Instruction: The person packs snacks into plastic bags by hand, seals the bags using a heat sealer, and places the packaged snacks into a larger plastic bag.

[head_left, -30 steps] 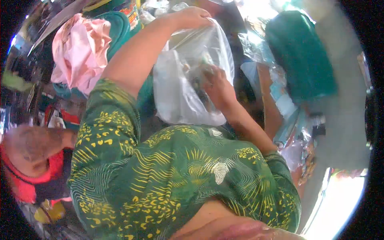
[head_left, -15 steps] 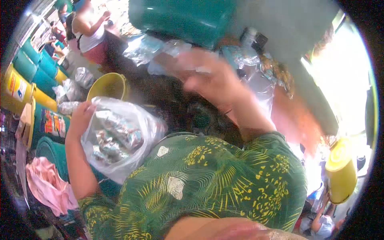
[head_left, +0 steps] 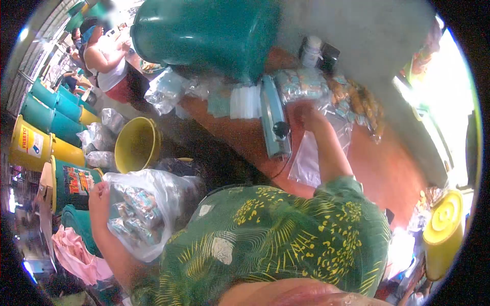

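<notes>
At the edge of the bag [head_left: 171, 199], left fingers [head_left: 100, 190]

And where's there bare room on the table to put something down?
The biggest bare patch of the table is right of the flat clear plastic, in front of the brown packs. A smaller strip lies between the white sheets and the table's near edge, left of the blue device. It's crowded around the right hand, with shiny packs behind.
</notes>
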A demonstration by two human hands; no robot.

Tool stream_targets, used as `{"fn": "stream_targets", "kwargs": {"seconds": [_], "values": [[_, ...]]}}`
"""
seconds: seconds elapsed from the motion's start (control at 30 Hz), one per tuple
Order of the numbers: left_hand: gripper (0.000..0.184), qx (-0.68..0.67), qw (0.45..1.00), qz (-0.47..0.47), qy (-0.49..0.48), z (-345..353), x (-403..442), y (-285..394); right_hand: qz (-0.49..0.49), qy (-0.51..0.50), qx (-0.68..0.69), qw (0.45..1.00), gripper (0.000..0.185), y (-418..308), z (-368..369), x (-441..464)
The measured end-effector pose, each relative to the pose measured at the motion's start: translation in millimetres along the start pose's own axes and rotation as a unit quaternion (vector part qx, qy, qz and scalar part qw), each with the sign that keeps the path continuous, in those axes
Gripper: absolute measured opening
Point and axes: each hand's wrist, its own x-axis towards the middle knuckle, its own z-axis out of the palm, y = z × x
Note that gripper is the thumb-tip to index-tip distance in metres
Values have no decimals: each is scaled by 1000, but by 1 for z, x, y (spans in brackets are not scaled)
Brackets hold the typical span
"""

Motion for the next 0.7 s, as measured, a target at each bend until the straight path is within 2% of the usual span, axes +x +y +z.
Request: {"fn": "stream_targets", "kwargs": {"seconds": [0.07,0.13,0.2,0.27,0.3,0.4,0.43,0.5,0.6,0.63,0.7], "values": [[28,14,1000,-13,7,4,-10,9,38,39,-69,996,50,6,-19,-8],[28,3,1000,-29,0,7,-18,3,89,36,-45,994,53,18,-23,10],[28,-31,998,-50,15,8,-24,-5,131,-4,59,990,54,37,-9,43],[29,-43,997,-63,26,4,-31,-4,150,-40,308,939,53,55,38,70],[30,-39,997,-67,27,1,-35,-1,234,-33,578,781,55,19,8,50],[31,-37,995,-85,34,-3,-47,3,303,16,750,588,56,37,43,74],[32,-36,995,-91,34,-5,-51,4,311,-1,696,647,60,53,54,85],[33,-20,995,-91,22,-9,-57,9,307,79,730,606,59,72,80,115],[33,-54,996,-71,26,-9,-58,6,328,179,727,576,57,94,102,152],[34,-74,994,-65,35,-10,-62,2,330,200,723,573,57,92,99,155],[34,1,999,-28,42,-14,-65,-1,333,223,708,582,57,89,94,156]]}}
